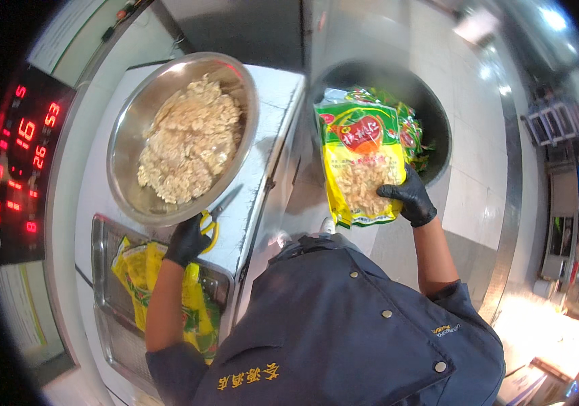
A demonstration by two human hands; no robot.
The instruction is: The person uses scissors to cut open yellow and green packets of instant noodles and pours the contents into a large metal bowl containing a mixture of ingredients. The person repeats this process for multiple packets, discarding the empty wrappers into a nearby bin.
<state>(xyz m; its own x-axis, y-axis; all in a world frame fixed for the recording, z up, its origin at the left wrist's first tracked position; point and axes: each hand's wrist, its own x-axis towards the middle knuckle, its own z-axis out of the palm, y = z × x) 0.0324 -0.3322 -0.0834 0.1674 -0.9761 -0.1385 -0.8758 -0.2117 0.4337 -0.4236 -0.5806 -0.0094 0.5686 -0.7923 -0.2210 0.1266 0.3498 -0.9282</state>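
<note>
My left hand, in a black glove, holds yellow-handled scissors by the handle, blades pointing away from me. Just beyond it is a large stainless steel bowl, partly filled with pale shelled nut pieces that look like walnuts. My right hand, also black-gloved, grips the lower right side of a green and yellow plastic packet. Similar nut pieces show through the packet's clear window, and its front bears printed writing. The thumb lies across the front; the other fingers are mostly hidden behind.
Beyond the packet stands a dark round bin holding green packets. Metal trays with yellow and green plastic packets lie left on the white worktop. A red-digit display hangs on the left wall.
</note>
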